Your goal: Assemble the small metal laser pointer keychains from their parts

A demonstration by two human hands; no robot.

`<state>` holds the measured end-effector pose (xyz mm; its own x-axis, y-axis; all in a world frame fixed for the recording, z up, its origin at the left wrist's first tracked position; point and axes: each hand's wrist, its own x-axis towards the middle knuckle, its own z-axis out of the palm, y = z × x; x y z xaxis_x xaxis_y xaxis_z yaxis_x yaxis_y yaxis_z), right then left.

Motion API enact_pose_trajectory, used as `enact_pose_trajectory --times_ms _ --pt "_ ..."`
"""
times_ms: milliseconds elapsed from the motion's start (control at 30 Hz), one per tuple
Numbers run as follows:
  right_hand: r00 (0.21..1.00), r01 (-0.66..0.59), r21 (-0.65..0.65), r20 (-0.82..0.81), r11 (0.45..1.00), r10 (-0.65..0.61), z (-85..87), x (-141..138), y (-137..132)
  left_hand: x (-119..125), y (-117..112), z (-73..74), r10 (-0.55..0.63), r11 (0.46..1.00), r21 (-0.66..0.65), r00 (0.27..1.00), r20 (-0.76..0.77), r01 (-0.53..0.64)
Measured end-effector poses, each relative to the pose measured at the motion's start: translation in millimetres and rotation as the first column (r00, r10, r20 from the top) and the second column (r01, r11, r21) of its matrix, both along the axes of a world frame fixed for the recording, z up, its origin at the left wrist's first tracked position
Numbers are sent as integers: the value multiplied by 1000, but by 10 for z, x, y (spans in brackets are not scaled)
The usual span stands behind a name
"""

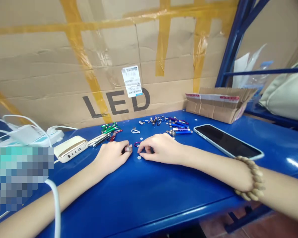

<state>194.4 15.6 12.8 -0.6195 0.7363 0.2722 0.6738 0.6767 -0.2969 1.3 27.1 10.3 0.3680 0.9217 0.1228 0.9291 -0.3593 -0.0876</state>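
My left hand (113, 155) rests on the blue table (164, 198), fingers curled round a small dark tube with a silver end (127, 149). My right hand (159, 148) lies just to its right, fingertips pinched at a small purple clip (137, 144) on the table. The two hands almost touch. A beaded bracelet (250, 178) sits on my right forearm. Behind the hands lie piles of small parts: green and dark tubes (106, 132), silver caps (152, 121), blue and purple tubes (180, 128), and a lone metal clip (135, 131).
A phone (227, 141) lies face up at the right. A white power bank (71, 148) and a power strip with cables (27, 135) sit at the left. An open cardboard box (217, 104) stands at the back right. A large carton marked LED (114, 66) walls the back.
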Motion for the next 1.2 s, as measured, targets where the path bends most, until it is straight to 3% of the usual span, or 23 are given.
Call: enact_pose_trajectory --times_ms 167,333,533,700,933,1200 --pt "959 193 45 -222 980 -179 37 -12 62 -22 -10 -23 -29 999 29 999 43 28" --pt "930 279 89 -272 956 -246 75 19 101 -27 -11 -13 -76 997 18 996 52 75" --pt "949 275 106 -190 955 -252 27 35 101 -19 -10 -3 -88 996 -3 995 42 89" --pt "969 211 152 -162 966 -187 -2 56 169 -21 1 -13 -86 996 2 995 45 86" --pt "996 -84 102 -13 991 86 -53 44 127 -31 4 -17 -102 995 4 993 59 102" --pt "998 24 144 56 989 -33 -17 20 174 -39 -10 -5 -115 993 1 992 59 115"
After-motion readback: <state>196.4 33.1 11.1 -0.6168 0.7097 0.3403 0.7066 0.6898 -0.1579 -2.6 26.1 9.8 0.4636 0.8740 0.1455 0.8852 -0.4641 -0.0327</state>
